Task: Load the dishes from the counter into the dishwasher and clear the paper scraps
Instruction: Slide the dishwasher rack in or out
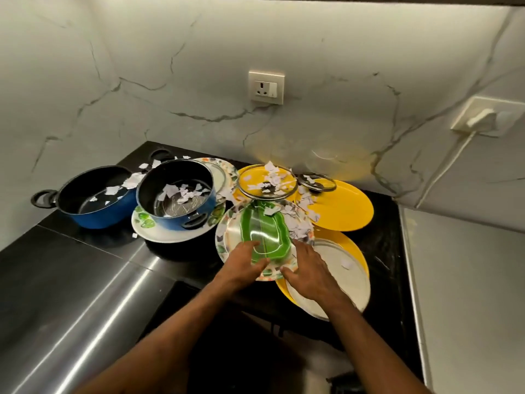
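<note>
While paper scraps [297, 224] are lying across its far rim, the left hand [245, 266] and the right hand [310, 273] are gripping the green-centred plate [262, 228] by its near edge, fingers clamping the rim, over the black counter [85, 240] beside a yellow plate [348, 211]

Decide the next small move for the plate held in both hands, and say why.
Probably tip the patterned plate to shed its paper scraps first: left hand and right hand hold its near rim, scraps cover its far right side.
</note>
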A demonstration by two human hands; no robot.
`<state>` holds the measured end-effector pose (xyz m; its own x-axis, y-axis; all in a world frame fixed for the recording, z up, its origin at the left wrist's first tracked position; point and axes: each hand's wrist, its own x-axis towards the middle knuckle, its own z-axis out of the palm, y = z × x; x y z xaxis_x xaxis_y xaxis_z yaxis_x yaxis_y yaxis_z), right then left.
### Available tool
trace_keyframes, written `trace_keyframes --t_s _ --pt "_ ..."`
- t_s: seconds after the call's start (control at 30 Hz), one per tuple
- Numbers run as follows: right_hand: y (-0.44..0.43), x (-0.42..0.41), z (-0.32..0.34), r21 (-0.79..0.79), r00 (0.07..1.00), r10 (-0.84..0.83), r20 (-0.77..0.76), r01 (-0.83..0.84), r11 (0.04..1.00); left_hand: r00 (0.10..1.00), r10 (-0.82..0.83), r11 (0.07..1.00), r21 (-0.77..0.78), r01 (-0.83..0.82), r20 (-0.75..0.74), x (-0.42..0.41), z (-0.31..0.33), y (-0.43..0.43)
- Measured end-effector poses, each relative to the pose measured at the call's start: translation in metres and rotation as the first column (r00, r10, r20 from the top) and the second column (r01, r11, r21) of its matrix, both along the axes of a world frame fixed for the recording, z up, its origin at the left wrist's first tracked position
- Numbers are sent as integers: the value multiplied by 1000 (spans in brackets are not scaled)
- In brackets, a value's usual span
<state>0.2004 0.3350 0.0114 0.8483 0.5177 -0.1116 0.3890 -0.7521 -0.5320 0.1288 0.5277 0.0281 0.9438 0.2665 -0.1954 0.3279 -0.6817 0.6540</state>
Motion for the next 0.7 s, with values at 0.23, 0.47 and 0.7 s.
trace_keyframes --t_s 0.23,0.47,0.7 --pt "58 14 3 18 998 32 -45 -31 999 808 564 453 -755 -474 -169 18 -3 71" --pt "82 27 2 25 996 59 -67 -57 998 598 704 -161 -906 -390 -383 35 1 114" --pt "88 42 -3 72 995 56 -88 -49 996 474 761 -328 -893 -308 -443 42 2 139"
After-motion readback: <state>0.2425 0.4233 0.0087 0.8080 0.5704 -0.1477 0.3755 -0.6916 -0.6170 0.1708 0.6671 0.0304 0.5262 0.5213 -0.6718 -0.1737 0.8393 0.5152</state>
